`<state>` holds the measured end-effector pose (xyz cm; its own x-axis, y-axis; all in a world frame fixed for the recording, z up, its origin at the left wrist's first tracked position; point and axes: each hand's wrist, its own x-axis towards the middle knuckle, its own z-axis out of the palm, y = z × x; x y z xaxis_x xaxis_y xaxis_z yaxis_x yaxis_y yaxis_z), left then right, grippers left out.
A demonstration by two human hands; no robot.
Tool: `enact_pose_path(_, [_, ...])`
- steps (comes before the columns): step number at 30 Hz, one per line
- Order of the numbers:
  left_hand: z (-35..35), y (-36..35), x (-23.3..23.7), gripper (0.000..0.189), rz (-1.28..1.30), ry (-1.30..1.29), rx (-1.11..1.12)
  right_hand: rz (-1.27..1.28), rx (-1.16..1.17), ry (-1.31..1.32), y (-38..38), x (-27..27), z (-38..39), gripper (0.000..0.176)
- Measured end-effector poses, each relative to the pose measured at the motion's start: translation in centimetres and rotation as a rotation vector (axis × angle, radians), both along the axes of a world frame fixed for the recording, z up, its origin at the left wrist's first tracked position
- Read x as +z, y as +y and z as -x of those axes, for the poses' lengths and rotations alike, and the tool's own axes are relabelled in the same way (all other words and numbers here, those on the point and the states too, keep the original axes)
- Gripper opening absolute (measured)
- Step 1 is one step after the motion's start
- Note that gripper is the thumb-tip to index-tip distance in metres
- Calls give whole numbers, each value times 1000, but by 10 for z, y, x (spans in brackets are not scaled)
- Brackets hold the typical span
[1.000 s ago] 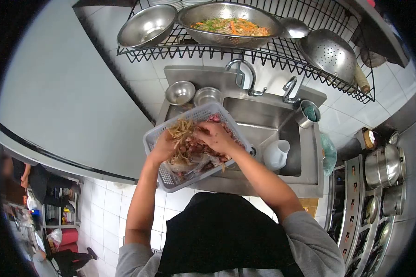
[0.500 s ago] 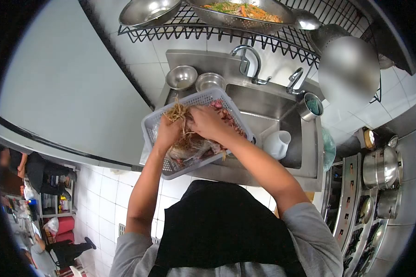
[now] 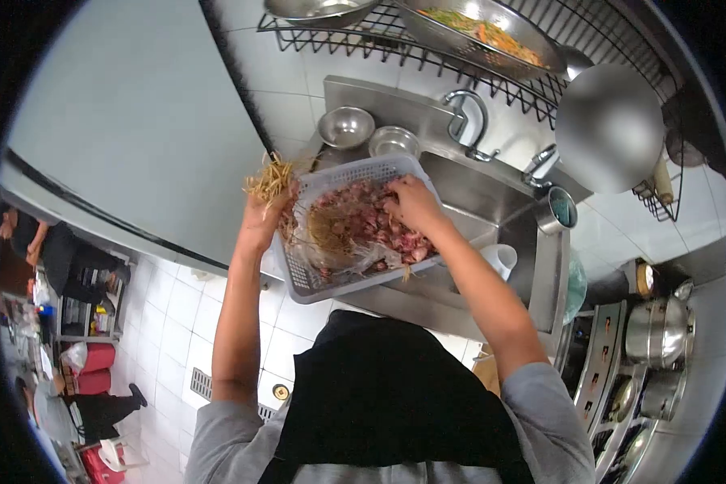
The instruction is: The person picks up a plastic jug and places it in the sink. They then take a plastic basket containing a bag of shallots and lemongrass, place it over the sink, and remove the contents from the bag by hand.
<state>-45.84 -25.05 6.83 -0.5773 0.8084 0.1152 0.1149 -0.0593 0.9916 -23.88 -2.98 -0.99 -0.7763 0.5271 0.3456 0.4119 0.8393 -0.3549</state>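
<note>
My left hand (image 3: 260,219) is raised at the left rim of a pale plastic basket (image 3: 305,289), closed around a bundle of dry, straw-coloured shallot stalks (image 3: 270,179). Inside the basket lie many reddish-purple shallots (image 3: 371,214). Loose dry stalks (image 3: 327,230) and crumpled clear plastic (image 3: 367,260) are among them. At the basket's right side my right hand (image 3: 415,206) reaches in, its fingers curled down on the shallots; the fingertips are partly hidden. The basket rests at the left side of the steel sink.
Two steel bowls (image 3: 346,127) stand behind the basket. The sink basin (image 3: 480,189) has two taps (image 3: 469,121), a white jug (image 3: 500,260) and a steel cup (image 3: 555,210) around it. A wire rack (image 3: 427,56) hangs above. Stacked pots (image 3: 657,331) stand right; co-workers (image 3: 77,278) are far left.
My hands have come apart. The left hand has moved left with the stalk bundle, out over the basket's rim. The right hand has moved right onto the shallots. The view has turned slightly.
</note>
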Motion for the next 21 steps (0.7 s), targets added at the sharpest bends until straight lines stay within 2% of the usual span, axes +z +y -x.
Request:
enact_pose_path(2, [6,-1,-1,18,-20,192,73,212,74,-35,-27,18,14,39])
enact_pose_path(4, [10,-7,-1,19,2,85,91,448,178,-66,-68,33,31,45])
enact_pose_path(6, [15,-11,-1,20,5,75,103,128,188,-41,-104,31,42,45])
enact_pose_path(7, [16,-12,-3,20,5,70,109,128,193,-46,-109,23,47,45])
enact_pose_path(9, [19,-15,-5,22,-88,94,60,-113,220,-77,-113,9,58,41])
enact_pose_path(10, [18,-15,-5,22,-93,92,70,-118,230,-79,-110,9,63,41])
enact_pose_path(12, [12,-18,-8,25,1,182,113,293,189,-208,-100,14,67,42])
enact_pose_path(14, [16,-17,-26,25,5,89,84,551,127,-196,-89,49,62,45])
enact_pose_path(16, [13,-14,-28,26,-6,155,76,593,130,-214,-65,43,61,49])
enact_pose_path(18, [14,-9,-37,27,-88,231,85,744,132,-69,-43,33,58,49])
enact_pose_path(21, [16,-7,-35,30,-173,361,35,648,69,-32,-20,26,51,47])
